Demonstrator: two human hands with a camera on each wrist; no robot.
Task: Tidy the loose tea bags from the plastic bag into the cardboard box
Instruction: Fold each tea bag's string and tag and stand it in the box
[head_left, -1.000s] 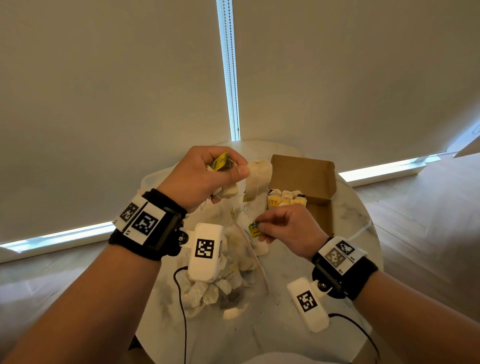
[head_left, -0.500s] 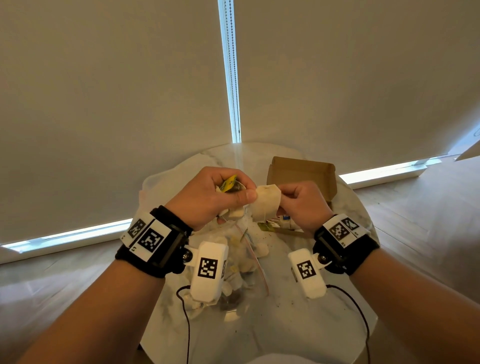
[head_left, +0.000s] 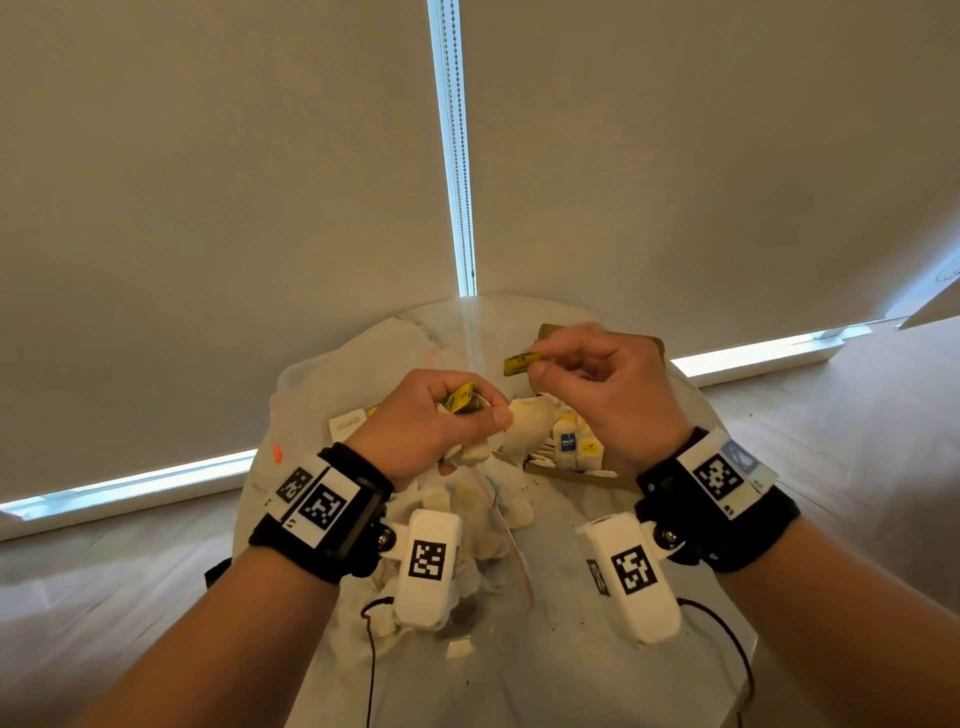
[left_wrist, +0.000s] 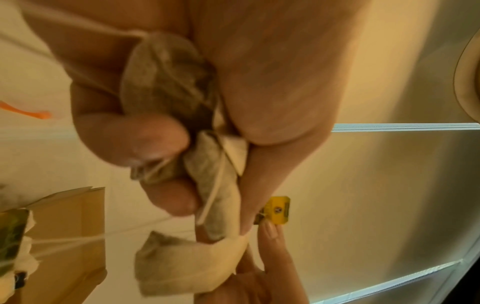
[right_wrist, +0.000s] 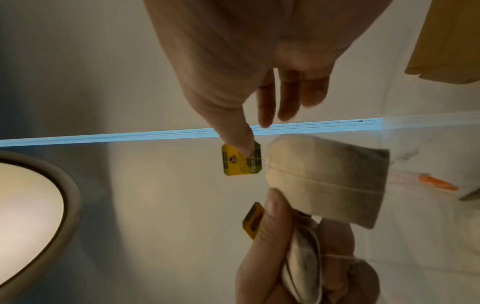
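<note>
My left hand (head_left: 483, 410) grips a bunch of beige tea bags (left_wrist: 166, 74) in its curled fingers, with a yellow tag (head_left: 461, 397) poking out on top. One tea bag (head_left: 527, 428) sticks out from that fist to the right. My right hand (head_left: 540, 364) pinches this bag's yellow tag (right_wrist: 241, 158) between thumb and forefinger, held above and right of the left hand. Below the right hand lies the open cardboard box (head_left: 566, 474), with several tea bags standing in it. The clear plastic bag (head_left: 493, 525) with more loose tea bags lies under my left wrist.
Everything sits on a small round marble table (head_left: 561, 649) sprinkled with tea crumbs. A white paper label (head_left: 347, 423) lies left of my left hand. Closed roller blinds with a bead chain (head_left: 460, 156) stand right behind the table. Wooden floor surrounds it.
My right hand let go of the tea bag's body beside the left hand and now pinches its yellow tag, raised up and to the right. The left hand stays closed on its bunch.
</note>
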